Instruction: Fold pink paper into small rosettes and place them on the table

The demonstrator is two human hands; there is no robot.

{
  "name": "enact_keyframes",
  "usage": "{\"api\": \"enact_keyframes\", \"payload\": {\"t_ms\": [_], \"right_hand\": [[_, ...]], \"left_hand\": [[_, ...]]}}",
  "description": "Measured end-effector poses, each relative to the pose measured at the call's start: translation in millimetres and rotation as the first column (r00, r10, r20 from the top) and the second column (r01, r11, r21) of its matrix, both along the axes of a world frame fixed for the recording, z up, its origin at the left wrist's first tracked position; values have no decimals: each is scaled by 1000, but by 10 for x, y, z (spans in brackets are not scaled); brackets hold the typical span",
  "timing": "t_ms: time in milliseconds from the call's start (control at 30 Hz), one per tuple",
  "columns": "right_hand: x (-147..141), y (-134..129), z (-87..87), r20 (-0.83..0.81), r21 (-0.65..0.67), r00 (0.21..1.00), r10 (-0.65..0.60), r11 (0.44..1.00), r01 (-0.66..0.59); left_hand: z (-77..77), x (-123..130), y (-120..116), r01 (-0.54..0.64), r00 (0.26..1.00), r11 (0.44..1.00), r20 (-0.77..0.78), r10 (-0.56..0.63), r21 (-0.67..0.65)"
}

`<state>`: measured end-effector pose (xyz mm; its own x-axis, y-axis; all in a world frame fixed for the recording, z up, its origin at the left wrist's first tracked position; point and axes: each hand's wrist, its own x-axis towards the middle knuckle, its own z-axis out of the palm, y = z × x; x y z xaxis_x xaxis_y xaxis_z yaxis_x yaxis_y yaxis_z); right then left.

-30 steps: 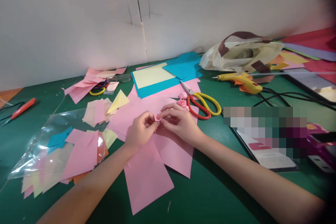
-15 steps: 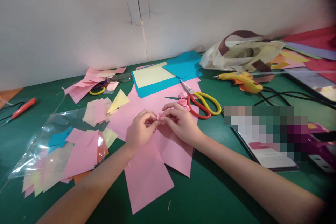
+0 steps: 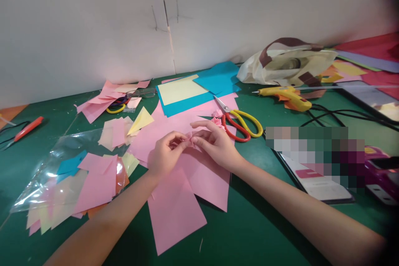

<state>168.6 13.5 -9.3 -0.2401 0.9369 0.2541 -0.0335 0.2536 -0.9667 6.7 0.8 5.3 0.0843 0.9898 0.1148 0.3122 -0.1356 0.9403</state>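
Between both hands is a small folded pink paper piece (image 3: pixel 190 139), held above pink sheets (image 3: pixel 177 208) on the green table. My left hand (image 3: pixel 166 151) pinches its left side between thumb and fingers. On the other side, my right hand (image 3: pixel 215 143) grips it with thumb and bent fingers. Small folded pink pieces (image 3: pixel 218 119) lie just beyond my right hand, beside open scissors (image 3: pixel 241 124) with red and yellow handles. A cream sheet (image 3: pixel 182 89) rests on blue paper (image 3: pixel 218 78) farther back.
To the left are a clear plastic bag (image 3: pixel 43 178) with coloured papers, a yellow folded paper (image 3: pixel 142 120) and a red-handled tool (image 3: pixel 29 128). On the right lie a yellow glue gun (image 3: pixel 286 96) with cables, a cloth bag (image 3: pixel 280 66) and a tablet-like device (image 3: pixel 327 189).
The fingers have shifted slightly around the small pink piece, which shows a different shape between them. Both hands remain in nearly the same place.
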Motion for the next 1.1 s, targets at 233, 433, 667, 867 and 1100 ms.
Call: {"api": "enact_keyframes", "payload": {"t_ms": [233, 433, 667, 867, 1100], "right_hand": [[5, 30, -28, -60, -80, 995, 85, 993, -89], [24, 28, -9, -143, -151, 982, 127, 977, -148], [13, 8, 32, -127, -146, 983, 135, 977, -154], [-2, 4, 26, -121, -164, 983, 137, 974, -155], [-1, -7, -25, -53, -151, 996, 74, 985, -81]], "left_hand": [[-39, -45, 61, 73, 972, 995, 226, -57, -61], [-50, -92, 61, 197, 959, 979, 215, -184, -42], [-67, -107, 69, 190, 967, 981, 179, -180, -37], [-72, -100, 73, 180, 975, 984, 139, -176, -14], [-58, -73, 56, -9, 983, 998, 181, 20, -65]]}}
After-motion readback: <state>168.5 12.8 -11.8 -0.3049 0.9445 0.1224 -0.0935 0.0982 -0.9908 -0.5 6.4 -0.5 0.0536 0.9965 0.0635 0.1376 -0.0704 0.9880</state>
